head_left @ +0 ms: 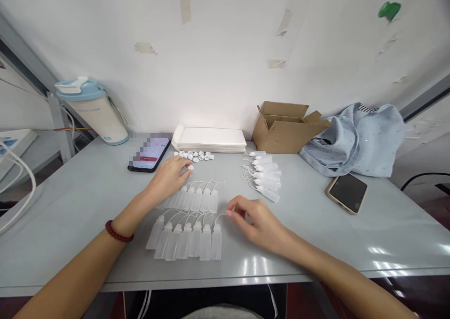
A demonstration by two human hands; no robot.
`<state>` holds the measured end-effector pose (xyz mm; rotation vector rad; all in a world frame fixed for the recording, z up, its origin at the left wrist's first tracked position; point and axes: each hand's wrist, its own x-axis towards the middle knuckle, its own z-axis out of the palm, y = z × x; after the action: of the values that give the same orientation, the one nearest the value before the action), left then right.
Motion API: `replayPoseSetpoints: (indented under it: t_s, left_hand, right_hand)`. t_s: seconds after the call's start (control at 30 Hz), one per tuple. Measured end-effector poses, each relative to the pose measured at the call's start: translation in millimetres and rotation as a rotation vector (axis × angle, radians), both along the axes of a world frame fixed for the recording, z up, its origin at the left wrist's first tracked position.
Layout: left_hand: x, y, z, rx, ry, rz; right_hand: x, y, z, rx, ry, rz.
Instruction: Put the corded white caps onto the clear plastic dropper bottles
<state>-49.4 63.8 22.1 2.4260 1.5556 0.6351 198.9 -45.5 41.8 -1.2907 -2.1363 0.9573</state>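
My left hand [170, 176] reaches forward over the table, its fingertips pinched on a small white cap [190, 167] at the near side of a heap of loose white caps [195, 156]. My right hand [255, 220] rests on the table with thumb and forefinger pinched on the thin cord of a bottle in the near row of small clear bottles [186, 239]. A second row of clear bottles [195, 198] lies just beyond, partly under my left hand. Capped bottles [265, 176] lie in a group further right.
A stack of white trays [209, 138] lies against the wall. An open cardboard box [286, 127], a light-blue bag [358, 138], a dark phone [347, 192], a lit phone [150, 152] and a large blue-lidded jug [93, 110] stand round the grey table [70, 206].
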Motion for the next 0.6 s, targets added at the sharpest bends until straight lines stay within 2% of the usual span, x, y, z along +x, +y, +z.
replayPoseSetpoints:
  t_s: [0.07,0.17,0.4,0.6]
  left_hand:
    - [6.7,-7.4,4.3,0.014,-0.036,-0.016]
    - [17.2,-19.3,9.9,0.026,-0.108,-0.053]
    - [30.2,-33.7,14.0,-0.010,-0.152,-0.104]
    - [36.6,-42.8,18.2,-0.085,-0.187,-0.079]
  right_hand:
    - [-8.6,-8.3,-4.9,-0.042,-0.031,0.061]
    - [-16.1,-13.3,-10.1,-0.069,-0.128,0.074]
    - [-23.6,-14.8,-16.9,-0.008,-0.292,-0.023]
    - [-22.2,-11.8,-12.6,-0.066,-0.348,-0.071]
